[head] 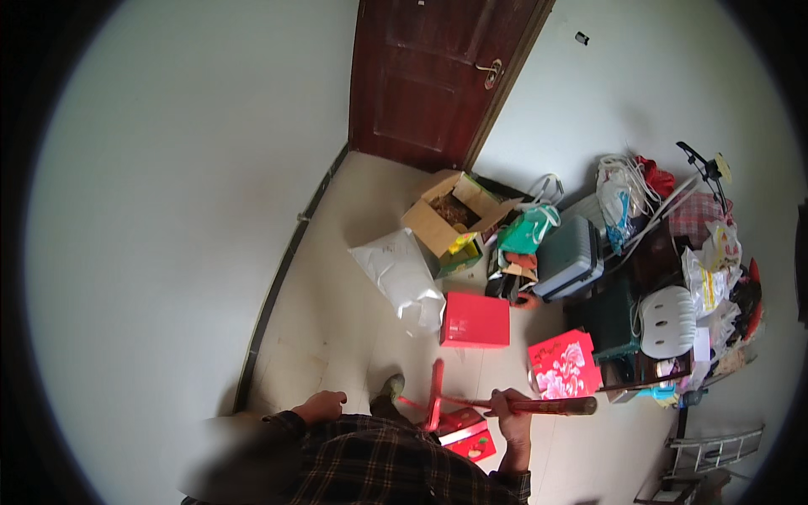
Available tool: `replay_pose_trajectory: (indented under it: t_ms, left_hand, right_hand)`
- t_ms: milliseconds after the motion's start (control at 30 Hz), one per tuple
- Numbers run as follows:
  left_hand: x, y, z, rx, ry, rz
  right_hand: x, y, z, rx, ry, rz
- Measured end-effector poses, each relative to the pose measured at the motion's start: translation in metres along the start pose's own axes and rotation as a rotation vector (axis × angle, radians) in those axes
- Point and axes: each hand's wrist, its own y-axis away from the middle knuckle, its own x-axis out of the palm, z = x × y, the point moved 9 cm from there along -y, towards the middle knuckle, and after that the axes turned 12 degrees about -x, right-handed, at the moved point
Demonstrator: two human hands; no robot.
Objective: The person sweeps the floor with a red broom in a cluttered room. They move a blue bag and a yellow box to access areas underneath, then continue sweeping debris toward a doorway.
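Note:
My right hand point(512, 416) is closed around the handle of a long-handled tool point(562, 406), whose near end is brown and whose shaft looks reddish. A red crosspiece point(435, 394) is at its far end, low in front of me; what kind of tool it is, I cannot tell. Beneath the shaft stands a red carton point(473, 435) with a white band, partly hidden by my body. My left hand point(320, 407) hangs by my checked shirt, fingers curled and palm hidden, with nothing visible in it. One shoe point(394, 385) shows between the hands.
Ahead lie a white sack point(401, 274), a red box point(475, 320) and an open cardboard box point(435, 221). A flowered red box point(565, 366), a grey suitcase point(568, 255), a white plastic stool point(668, 322) and bags crowd the right. A dark red door point(416, 95) stands behind.

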Motion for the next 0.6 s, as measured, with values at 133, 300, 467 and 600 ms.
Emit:
replay_pose_trajectory:
  t_ms: [133,300,467,600]
  left_hand:
    - [-0.047,-0.048,-0.04,0.045,-0.126,-0.022]
    - [-0.124,-0.095,-0.088,0.124,-0.027,-0.152]
    - [-0.178,-0.124,-0.084,0.075,0.155,-0.259]
    - [-0.195,-0.159,-0.046,0.008,0.036,-0.113]
  right_hand:
    - [0.002,-0.044,-0.027,0.04,0.027,0.137]
    - [0.014,-0.098,-0.073,0.185,0.021,0.191]
    - [0.048,-0.162,-0.103,0.002,0.191,0.284]
    - [0.055,-0.219,-0.11,0.031,0.241,0.172]
